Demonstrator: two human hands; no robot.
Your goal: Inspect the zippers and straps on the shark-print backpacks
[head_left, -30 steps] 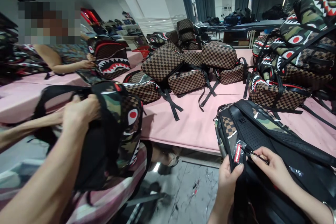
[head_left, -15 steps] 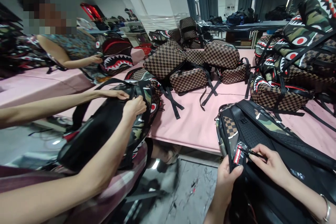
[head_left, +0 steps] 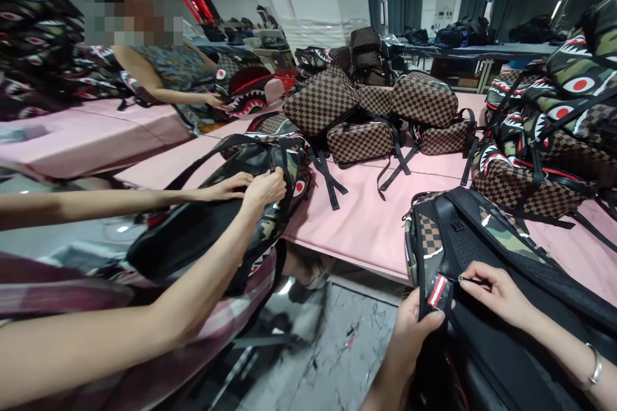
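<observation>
A black backpack (head_left: 511,321) with camouflage and brown checkered panels lies back side up at the lower right. My left hand (head_left: 414,327) grips its near left edge, thumb on top, beside a red and white label (head_left: 437,291) under clear plastic. To the right of the label, my right hand (head_left: 491,289) pinches a small dark item at its fingertips, too small to name. A silver bangle (head_left: 596,366) circles my right wrist.
At the left, a person's two hands (head_left: 263,189) work on another black and camouflage backpack (head_left: 187,237). Checkered bags (head_left: 322,99) stand on the pink table (head_left: 357,225). More bags (head_left: 554,167) are piled at the right. A second person (head_left: 168,70) stands behind.
The view has swung left, so the scene sits farther right. My hands keep nearly the same hold. The neighbouring person's left hand has shifted along the other backpack.
</observation>
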